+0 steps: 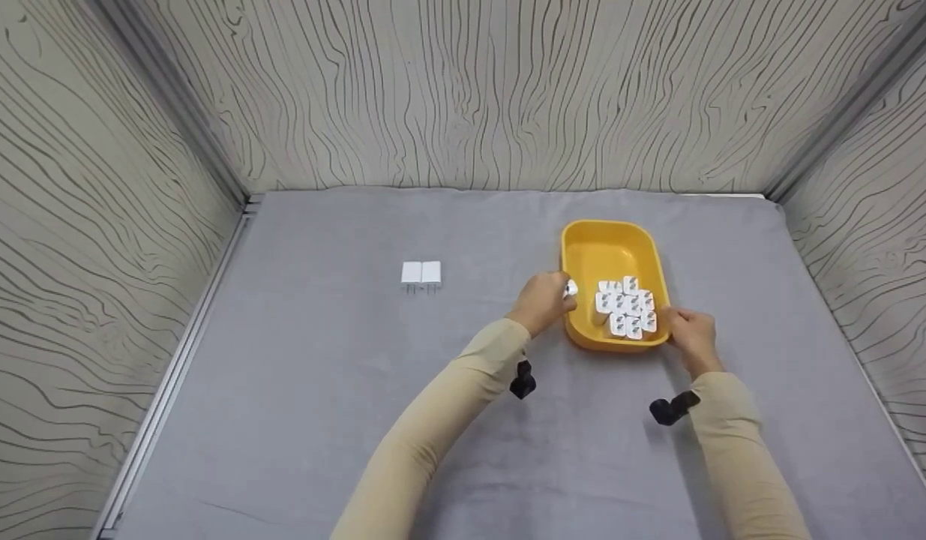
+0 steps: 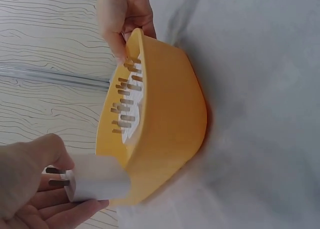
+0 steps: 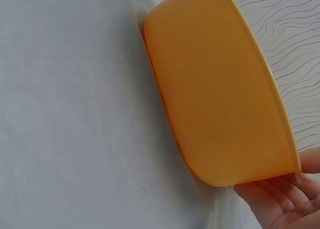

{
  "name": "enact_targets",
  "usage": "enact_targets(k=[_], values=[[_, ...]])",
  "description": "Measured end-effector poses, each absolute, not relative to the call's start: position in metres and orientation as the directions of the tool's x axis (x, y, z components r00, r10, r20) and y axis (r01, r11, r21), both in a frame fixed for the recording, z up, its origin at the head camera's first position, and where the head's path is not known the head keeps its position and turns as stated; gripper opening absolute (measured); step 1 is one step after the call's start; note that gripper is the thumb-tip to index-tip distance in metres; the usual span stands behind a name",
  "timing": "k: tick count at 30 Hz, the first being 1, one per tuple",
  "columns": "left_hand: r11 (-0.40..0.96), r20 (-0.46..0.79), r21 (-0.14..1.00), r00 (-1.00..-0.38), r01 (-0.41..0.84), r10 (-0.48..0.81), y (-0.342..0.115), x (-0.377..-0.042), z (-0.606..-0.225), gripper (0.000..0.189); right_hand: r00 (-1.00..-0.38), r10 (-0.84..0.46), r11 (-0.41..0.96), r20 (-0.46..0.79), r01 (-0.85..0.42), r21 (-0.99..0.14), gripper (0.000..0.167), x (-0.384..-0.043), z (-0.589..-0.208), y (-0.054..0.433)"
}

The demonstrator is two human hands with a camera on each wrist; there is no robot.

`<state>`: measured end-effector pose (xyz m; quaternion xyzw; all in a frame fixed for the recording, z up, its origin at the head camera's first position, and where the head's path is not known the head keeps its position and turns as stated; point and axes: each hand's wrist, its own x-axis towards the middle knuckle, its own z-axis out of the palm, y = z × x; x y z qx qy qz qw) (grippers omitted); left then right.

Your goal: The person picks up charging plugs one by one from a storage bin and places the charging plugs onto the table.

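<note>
Yellow, the tub (image 1: 602, 259) stands on the cloth-covered table (image 1: 298, 375), a cluster of pronged white plugs (image 1: 633, 304) in its near end. The right hand (image 1: 695, 336) grips its near right rim. The left hand (image 1: 541, 301) pinches a single white plug (image 2: 97, 178) at the left rim, perhaps touching it. A pair of plugs (image 1: 412, 271) lies well left.
</note>
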<state>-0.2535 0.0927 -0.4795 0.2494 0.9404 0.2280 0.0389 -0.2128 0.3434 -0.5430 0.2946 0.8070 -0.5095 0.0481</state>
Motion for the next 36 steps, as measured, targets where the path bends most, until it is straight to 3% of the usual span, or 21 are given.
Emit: enact_targets(k=[10, 24, 36], values=[[0.748, 0.065, 0.501, -0.881, 0.434, 0.468, 0.081, -0.26, -0.486, 0.015, -0.806, 0.43, 0.273, -0.406, 0.545, -0.793, 0.053, -0.212, -0.54, 0.343], [0.814, 0.057, 0.41, -0.903, 0.411, 0.427, 0.055, -0.268, -0.5, 0.009, -0.822, 0.431, 0.309, -0.373, 0.523, -0.794, 0.051, -0.213, -0.541, 0.343], [0.848, 0.01, 0.416, -0.934, 0.328, 0.356, 0.041, -0.275, -0.513, 0.008, -0.829, 0.41, 0.289, -0.379, 0.513, -0.808, 0.052, -0.21, -0.542, 0.342]])
